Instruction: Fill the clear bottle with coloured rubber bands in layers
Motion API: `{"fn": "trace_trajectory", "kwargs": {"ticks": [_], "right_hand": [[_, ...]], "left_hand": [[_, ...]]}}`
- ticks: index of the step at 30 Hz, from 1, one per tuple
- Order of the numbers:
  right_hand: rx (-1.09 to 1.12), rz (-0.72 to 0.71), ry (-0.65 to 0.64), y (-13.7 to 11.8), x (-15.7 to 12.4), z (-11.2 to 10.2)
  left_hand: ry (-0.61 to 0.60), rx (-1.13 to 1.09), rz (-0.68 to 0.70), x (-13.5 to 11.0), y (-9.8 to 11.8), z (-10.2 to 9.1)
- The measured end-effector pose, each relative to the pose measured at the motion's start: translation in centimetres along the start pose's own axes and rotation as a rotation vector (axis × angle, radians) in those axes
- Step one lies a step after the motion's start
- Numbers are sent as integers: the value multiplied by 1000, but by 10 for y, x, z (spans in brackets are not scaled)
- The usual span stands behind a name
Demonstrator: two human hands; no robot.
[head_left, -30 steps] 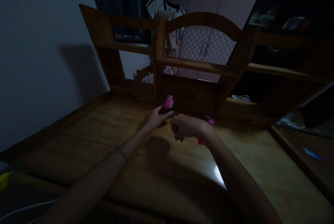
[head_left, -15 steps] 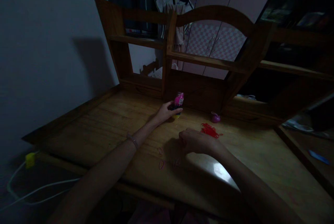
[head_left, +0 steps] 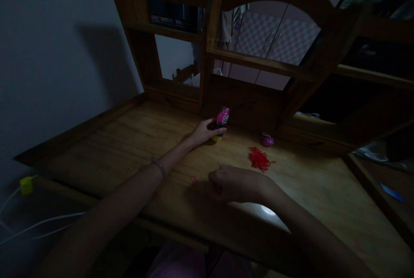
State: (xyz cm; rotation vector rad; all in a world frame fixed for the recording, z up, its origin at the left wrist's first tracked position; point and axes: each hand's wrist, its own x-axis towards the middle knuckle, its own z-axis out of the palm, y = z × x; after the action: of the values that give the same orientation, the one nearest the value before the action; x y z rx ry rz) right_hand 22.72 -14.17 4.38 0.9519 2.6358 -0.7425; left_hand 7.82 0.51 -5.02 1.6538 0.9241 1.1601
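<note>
My left hand [head_left: 203, 133] grips a small bottle [head_left: 223, 116] with a pink upper part, a dark middle and a yellow lower end. The bottle leans slightly on the desk near the back panel. My right hand [head_left: 228, 184] is closed over the middle of the desk, its fingers curled together and partly hidden, so what they hold cannot be made out. A thin pinkish loop, like a rubber band [head_left: 194, 178], lies left of it. Beyond this hand is a heap of red bands [head_left: 259, 159].
The wooden desk [head_left: 129, 140] has an upright shelf frame [head_left: 258, 63] along its back. A round purple item with a loop [head_left: 267, 140] stands behind the red heap. A yellow plug piece [head_left: 26, 185] with white cable hangs at the left edge. The light is dim.
My right hand has shifted slightly left and nearer to me, covering loops that showed on the desk. The left hand keeps hold of the bottle. The view has tilted down.
</note>
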Motion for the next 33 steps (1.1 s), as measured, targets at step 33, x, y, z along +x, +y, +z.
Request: {"fn": "trace_trajectory", "kwargs": {"ticks": [33], "right_hand": [[-19, -181, 41, -8, 11, 34]], "left_hand": [[-9, 35, -5, -4, 10, 0]]}}
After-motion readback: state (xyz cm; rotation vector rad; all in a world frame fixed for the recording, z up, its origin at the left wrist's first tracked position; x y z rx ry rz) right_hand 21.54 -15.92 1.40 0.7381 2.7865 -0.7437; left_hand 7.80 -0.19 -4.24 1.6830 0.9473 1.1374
